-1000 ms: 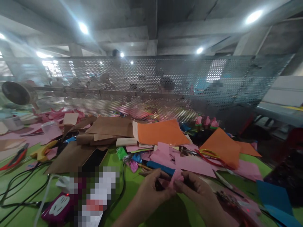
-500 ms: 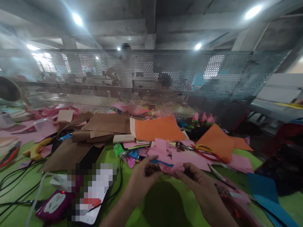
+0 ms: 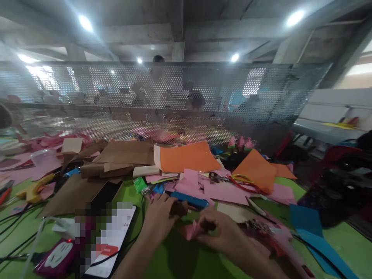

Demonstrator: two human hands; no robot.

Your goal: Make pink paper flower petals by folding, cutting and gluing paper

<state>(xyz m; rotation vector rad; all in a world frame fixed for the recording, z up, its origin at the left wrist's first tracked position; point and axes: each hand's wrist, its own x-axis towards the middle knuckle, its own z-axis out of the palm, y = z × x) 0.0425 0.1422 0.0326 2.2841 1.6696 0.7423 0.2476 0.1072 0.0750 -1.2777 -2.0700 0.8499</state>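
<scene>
My right hand pinches a small folded piece of pink paper just above the green tabletop, its folded end pointing toward me. Close by on the left, my left hand has its fingers curled. Whatever it may hold is hidden by the fingers and shadow. Just beyond both hands lies a long blue object, its kind unclear, on pink paper scraps.
Orange sheets, brown paper and scissors with red and yellow handles lie farther back. To the left are a phone, cables and a yellow glue gun. Blue paper sits right. A perforated metal screen stands behind.
Both hands have come nearer to me and lower. The pink paper has turned, with its folded end now facing me. The blue object beyond the hands shows more fully. The view has shifted slightly.
</scene>
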